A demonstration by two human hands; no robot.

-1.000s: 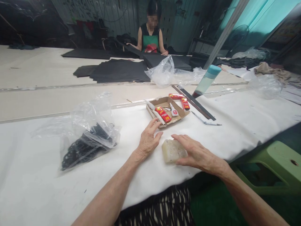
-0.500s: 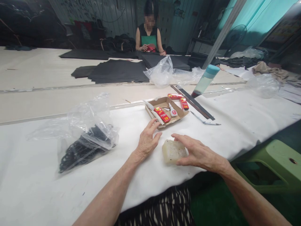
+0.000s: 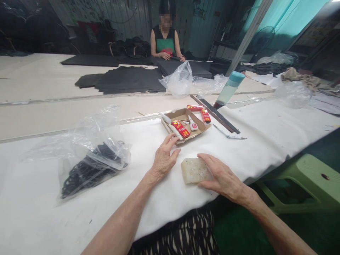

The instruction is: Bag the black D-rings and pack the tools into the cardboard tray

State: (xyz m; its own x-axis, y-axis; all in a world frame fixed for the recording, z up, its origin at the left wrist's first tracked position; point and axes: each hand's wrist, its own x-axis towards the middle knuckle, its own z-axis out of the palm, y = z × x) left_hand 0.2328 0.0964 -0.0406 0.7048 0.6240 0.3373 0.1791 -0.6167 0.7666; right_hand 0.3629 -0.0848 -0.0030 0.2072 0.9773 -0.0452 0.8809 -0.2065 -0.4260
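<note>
A pale yellowish, translucent block (image 3: 192, 171) rests on the white table cover in front of me. My right hand (image 3: 221, 177) is curved round its right end, fingers at the far side and thumb at the near side. To the left of the block, my left hand (image 3: 165, 156) is open and holds nothing. Its fingertips are at the near left corner of a shallow cardboard box (image 3: 199, 134); whether they touch it I cannot tell. Inside the box lie a red packet (image 3: 181, 129) and a small white bottle (image 3: 193, 124) with a red label.
Left is a clear plastic bag of black cords (image 3: 91, 170). Behind the box are red packets (image 3: 205, 115), dark strips (image 3: 217, 114), a pen-like tool (image 3: 228, 135) and a blue-lidded bottle (image 3: 230, 88). Across the table, a person (image 3: 165, 42) sits by black fabric (image 3: 130, 79). A green stool (image 3: 313, 177) stands right.
The block has turned slightly under my right hand. My left hand stays beside the box. Across the table, the person's hands and the red item have moved lower. My view has shifted a little.
</note>
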